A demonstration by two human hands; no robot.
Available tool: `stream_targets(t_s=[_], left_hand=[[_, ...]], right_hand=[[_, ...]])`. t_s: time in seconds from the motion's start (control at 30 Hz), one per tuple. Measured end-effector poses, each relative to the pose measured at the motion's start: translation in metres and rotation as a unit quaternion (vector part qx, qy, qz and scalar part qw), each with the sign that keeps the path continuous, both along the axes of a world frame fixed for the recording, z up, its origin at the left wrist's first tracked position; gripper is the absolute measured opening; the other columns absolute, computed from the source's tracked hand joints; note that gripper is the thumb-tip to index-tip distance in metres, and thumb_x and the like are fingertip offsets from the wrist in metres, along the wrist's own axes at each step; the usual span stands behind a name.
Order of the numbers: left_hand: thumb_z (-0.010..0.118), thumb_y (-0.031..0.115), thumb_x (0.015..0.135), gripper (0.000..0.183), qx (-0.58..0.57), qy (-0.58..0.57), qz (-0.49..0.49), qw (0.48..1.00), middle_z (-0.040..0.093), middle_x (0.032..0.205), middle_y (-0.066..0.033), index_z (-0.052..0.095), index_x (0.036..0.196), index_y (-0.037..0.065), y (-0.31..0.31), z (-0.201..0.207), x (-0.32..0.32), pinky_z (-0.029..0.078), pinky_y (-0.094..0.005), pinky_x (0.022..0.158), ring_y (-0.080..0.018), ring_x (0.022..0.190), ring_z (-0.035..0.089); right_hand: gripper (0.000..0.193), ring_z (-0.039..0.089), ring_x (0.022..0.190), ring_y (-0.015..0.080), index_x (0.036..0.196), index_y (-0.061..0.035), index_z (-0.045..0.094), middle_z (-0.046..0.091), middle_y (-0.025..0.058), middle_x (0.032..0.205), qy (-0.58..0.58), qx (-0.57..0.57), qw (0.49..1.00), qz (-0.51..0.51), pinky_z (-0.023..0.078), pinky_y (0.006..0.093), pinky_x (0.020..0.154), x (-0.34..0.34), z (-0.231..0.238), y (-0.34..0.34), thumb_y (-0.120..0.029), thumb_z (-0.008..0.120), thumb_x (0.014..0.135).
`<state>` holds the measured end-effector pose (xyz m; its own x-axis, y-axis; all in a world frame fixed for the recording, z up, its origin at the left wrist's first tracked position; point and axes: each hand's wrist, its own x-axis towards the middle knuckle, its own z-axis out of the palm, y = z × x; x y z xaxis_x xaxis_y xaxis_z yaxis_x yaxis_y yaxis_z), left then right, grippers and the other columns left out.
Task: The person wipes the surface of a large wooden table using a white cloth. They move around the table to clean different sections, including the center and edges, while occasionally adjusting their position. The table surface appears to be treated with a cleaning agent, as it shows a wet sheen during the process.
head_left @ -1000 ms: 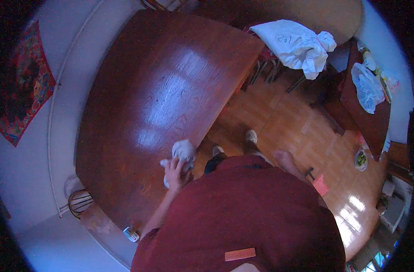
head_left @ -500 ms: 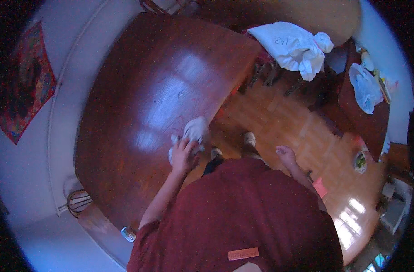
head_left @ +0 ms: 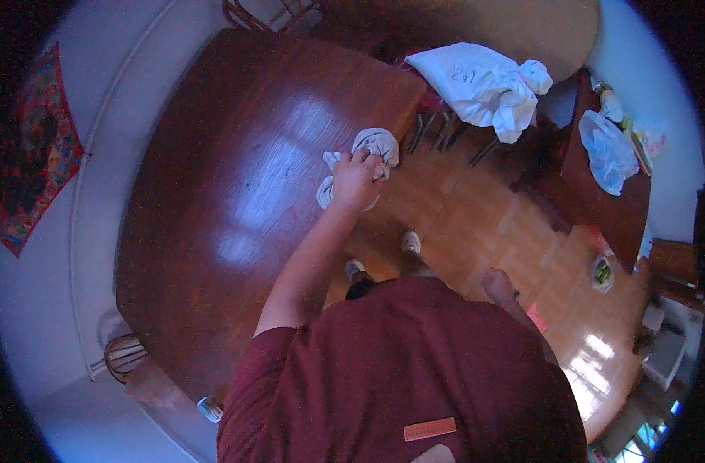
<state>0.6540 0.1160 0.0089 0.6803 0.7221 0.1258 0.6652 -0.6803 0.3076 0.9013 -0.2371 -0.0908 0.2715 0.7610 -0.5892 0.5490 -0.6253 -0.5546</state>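
Observation:
My left hand (head_left: 355, 182) is pressed on a crumpled whitish cloth (head_left: 378, 142), its fingers bent over the bunched fabric. The cloth lies at the right edge of a dark reddish-brown wooden table (head_left: 190, 224), with folds showing on both sides of the hand. Light reflects in streaks across the glossy tabletop. Away from the table, my right hand (head_left: 497, 285) hangs low over the floor beside my body. Its fingers look curled in, and I see nothing in them.
A white sack (head_left: 476, 81) rests beyond the table's far right corner, above dark chair legs. On the right, a brown side table (head_left: 630, 201) bears a pale plastic bag (head_left: 607, 154). Another bag (head_left: 601, 275) with green contents sits lower right. Wooden flooring (head_left: 476, 208) lies between.
My left hand has slid the cloth forward and to the right along the table edge, and the arm is now stretched farther. My right hand has dropped slightly back. The view has shifted a little.

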Motion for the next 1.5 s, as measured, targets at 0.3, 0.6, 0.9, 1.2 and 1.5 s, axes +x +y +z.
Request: stream_targets(t_s=[0.3, 0.6, 0.9, 1.2, 1.5], left_hand=[[0.073, 0.024, 0.064, 0.041, 0.029, 0.016, 0.042, 0.999, 0.056, 0.109, -0.0129, 0.059, 0.102, 0.015, -0.09, -0.01, -0.129, 0.043, -0.0443, 0.081, -0.0351, 0.097, 0.052], [0.07, 0.02, 0.067, 0.04, 0.024, -0.03, -0.019, 0.999, 0.055, 0.11, -0.0122, 0.059, 0.105, 0.014, 0.012, -0.013, 0.024, 0.045, -0.0455, 0.079, -0.0351, 0.094, 0.053], [0.073, 0.013, 0.059, 0.049, -0.054, -0.05, -0.002, 0.997, 0.053, 0.111, -0.0086, 0.058, 0.106, 0.017, -0.025, -0.011, -0.095, 0.042, -0.0459, 0.084, -0.0355, 0.102, 0.05], [0.075, 0.017, 0.06, 0.044, -0.071, -0.069, 0.011, 0.995, 0.054, 0.111, -0.009, 0.06, 0.101, 0.017, -0.025, 0.003, -0.118, 0.042, -0.0452, 0.082, -0.033, 0.1, 0.05], [0.068, 0.017, 0.067, 0.03, -0.064, -0.09, -0.04, 0.993, 0.056, 0.106, -0.0078, 0.061, 0.096, 0.014, 0.058, 0.006, -0.014, 0.044, -0.0452, 0.082, -0.0324, 0.101, 0.051]], right_hand=[[0.024, 0.06, 0.074, 0.0153, 0.096, -0.0011, 0.065, 0.065, 0.0109, 0.084, 0.061, 0.196, 0.977, -0.055, 0.047, 0.0309, 0.068, 0.002, -0.07, 0.026, -0.021, 0.058, 0.085], [0.021, 0.06, 0.067, 0.0242, 0.089, -0.0037, 0.066, 0.061, 0.0122, 0.072, -0.029, 0.084, 0.994, -0.058, 0.047, 0.0355, 0.062, 0.007, -0.009, 0.062, -0.023, 0.06, 0.083], [0.016, 0.055, 0.059, 0.017, 0.083, -0.0003, 0.063, 0.058, 0.0076, 0.064, -0.03, 0.105, 0.991, -0.082, 0.045, 0.0302, 0.059, 0.014, -0.027, 0.059, -0.015, 0.057, 0.085], [0.02, 0.059, 0.063, 0.0212, 0.083, -0.0029, 0.063, 0.06, 0.0115, 0.067, -0.094, 0.034, 0.995, -0.017, 0.047, 0.0345, 0.061, 0.026, -0.061, 0.053, -0.022, 0.059, 0.084], [0.021, 0.062, 0.069, 0.0173, 0.095, -0.0072, 0.067, 0.066, 0.0109, 0.077, -0.003, 0.049, 0.999, 0.01, 0.049, 0.0318, 0.065, 0.011, 0.028, 0.228, -0.024, 0.059, 0.085]])
